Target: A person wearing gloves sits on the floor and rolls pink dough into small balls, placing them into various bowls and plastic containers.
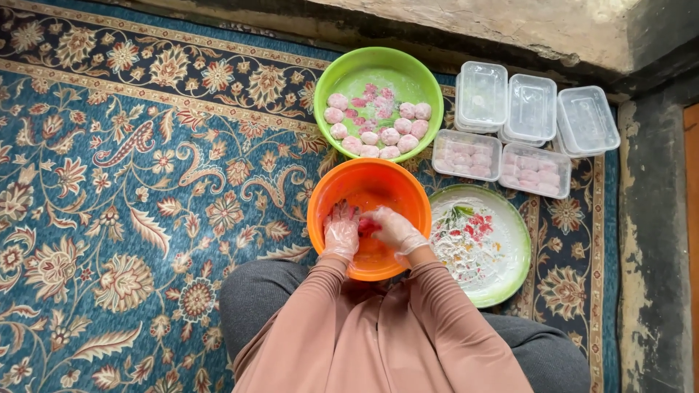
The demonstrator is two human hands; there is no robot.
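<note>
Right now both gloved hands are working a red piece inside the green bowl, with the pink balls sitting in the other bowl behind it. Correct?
Not quite. The head view shows the left hand and right hand working the red piece inside the orange bowl. The pink balls sit in the green bowl behind it.

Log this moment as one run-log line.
left hand: in orange bowl | right hand: holds pink lump | green bowl: pink balls

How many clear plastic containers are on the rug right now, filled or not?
5 at least. Two filled containers sit side by side right of the green bowl: and. Three empty ones lie behind them. Some look stacked, so more may be hidden.
</note>
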